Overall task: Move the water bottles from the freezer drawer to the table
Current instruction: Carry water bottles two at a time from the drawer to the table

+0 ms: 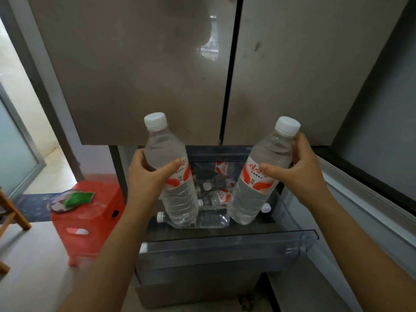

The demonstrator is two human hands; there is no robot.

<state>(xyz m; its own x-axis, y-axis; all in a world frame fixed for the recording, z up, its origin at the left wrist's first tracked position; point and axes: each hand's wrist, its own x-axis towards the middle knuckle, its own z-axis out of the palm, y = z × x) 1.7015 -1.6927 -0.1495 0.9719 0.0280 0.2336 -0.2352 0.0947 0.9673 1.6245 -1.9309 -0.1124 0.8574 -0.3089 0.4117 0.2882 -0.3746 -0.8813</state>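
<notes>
I hold one clear water bottle in each hand, both with white caps and red-and-white labels, raised above the open freezer drawer (pixel 225 246). My left hand (pixel 148 176) grips the left bottle (pixel 177 199) around its upper body. My right hand (pixel 299 174) grips the right bottle (pixel 254 199) near its shoulder. Both bottles are upright, tilted slightly outward at the top. Several more bottles (pixel 211 219) lie on their sides in the drawer beneath, partly hidden behind the held ones.
The closed fridge doors (pixel 139 70) rise right behind the bottles. A red plastic stool (pixel 90 221) with a green cloth on it stands at the left. A wooden chair leg (pixel 13 212) shows at the far left. The freezer door (pixel 371 199) stands open at the right.
</notes>
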